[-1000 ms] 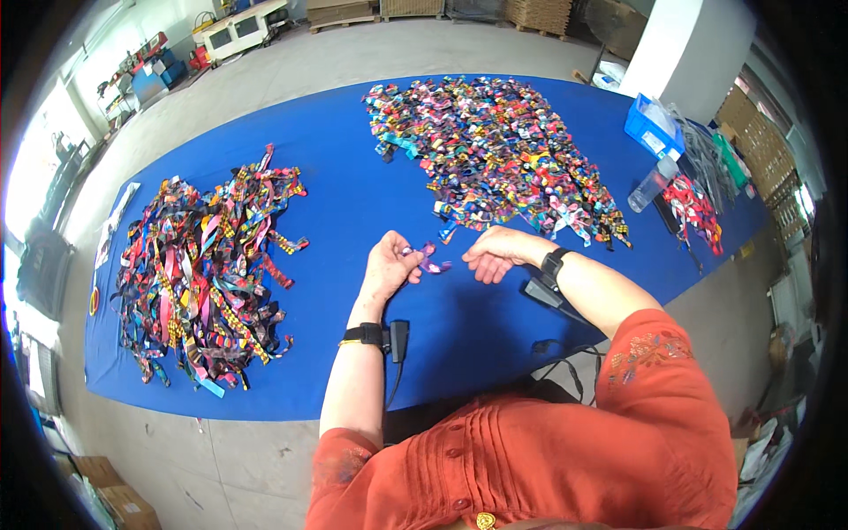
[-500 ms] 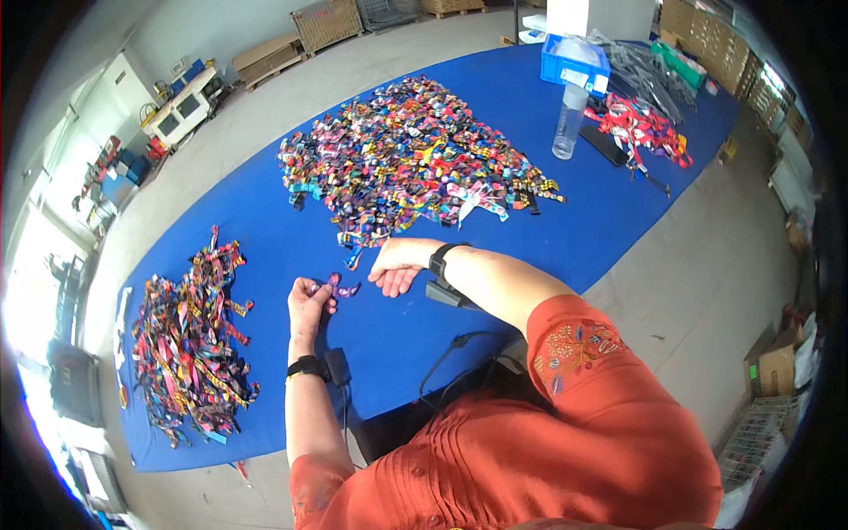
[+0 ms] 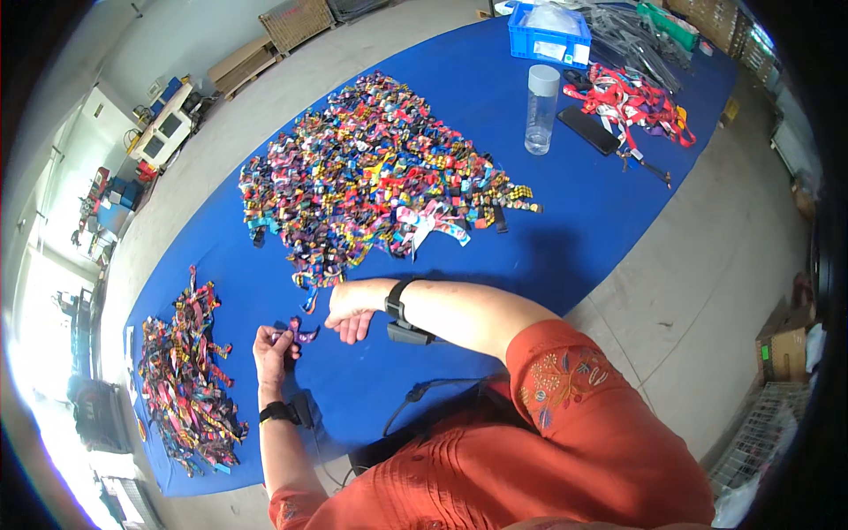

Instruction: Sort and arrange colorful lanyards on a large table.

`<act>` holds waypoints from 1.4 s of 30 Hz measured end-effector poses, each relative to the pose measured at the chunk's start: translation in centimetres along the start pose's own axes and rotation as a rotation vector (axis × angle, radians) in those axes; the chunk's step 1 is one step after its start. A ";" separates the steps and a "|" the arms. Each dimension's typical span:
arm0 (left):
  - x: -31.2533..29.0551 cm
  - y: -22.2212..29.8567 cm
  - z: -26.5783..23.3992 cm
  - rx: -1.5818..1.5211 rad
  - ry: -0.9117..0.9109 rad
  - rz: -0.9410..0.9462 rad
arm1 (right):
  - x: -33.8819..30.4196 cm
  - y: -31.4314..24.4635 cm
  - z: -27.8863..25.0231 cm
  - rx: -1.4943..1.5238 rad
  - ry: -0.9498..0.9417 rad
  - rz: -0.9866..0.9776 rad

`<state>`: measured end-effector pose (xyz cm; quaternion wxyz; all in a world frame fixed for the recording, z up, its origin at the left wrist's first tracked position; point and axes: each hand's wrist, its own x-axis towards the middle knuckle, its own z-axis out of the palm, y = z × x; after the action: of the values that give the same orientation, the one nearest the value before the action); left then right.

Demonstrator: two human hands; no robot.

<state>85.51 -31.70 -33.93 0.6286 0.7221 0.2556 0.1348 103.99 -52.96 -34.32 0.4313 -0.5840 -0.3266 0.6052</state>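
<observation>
In the head view, my left hand (image 3: 275,351) pinches a short purple patterned fabric strip (image 3: 306,335) above the blue table. The strip's loose end sticks out toward my right hand (image 3: 352,314), a short gap away. My right hand's fingers are curled, with the thumb side turned from view; whatever they hold is hidden. Just beyond it lies the near tip of a large heap of colourful fabric strips (image 3: 371,177). A second heap of longer strips (image 3: 185,380) lies to the left of my left hand.
The blue tabletop (image 3: 495,238) carries a clear bottle (image 3: 541,115), a black phone (image 3: 587,132), red straps (image 3: 632,102) and a blue crate (image 3: 548,37) at the far right. A dark cable (image 3: 415,393) runs near my body. Cardboard boxes (image 3: 786,344) stand on the floor at right.
The view has shifted, so the table and heaps sit differently in the picture. My hands keep nearly the same pose, with the purple strip still in the left.
</observation>
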 end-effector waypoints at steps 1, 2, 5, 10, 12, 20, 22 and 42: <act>0.0 0.1 0.0 0.007 0.000 -0.005 | -0.1 0.0 0.0 -0.001 -0.011 -0.009; 0.1 0.0 0.1 0.003 -0.006 -0.005 | -0.2 0.4 -0.2 0.001 -0.017 -0.044; 0.3 0.0 0.2 -0.004 -0.006 -0.004 | -0.5 0.2 -0.2 0.007 -0.013 -0.044; 0.6 0.0 0.2 0.004 -0.038 0.022 | -1.3 0.3 -0.2 0.017 0.025 -0.072; 0.7 0.0 0.2 -0.005 -0.054 0.029 | -1.5 0.2 0.0 0.002 0.041 -0.073; -0.3 0.7 0.2 -0.004 -0.107 0.023 | -2.0 -1.5 2.0 -0.108 0.124 0.057; -1.3 2.2 0.5 0.025 -0.111 0.104 | -2.2 -0.3 1.3 -0.028 0.056 -0.034; 2.3 -1.9 -2.2 -0.053 -0.299 0.137 | -8.9 -2.0 9.7 -0.481 0.375 0.198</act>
<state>85.89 -28.45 -35.68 0.6678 0.7330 0.1057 0.0751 94.22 -59.13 -27.69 0.2727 -0.7994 -0.3169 0.4315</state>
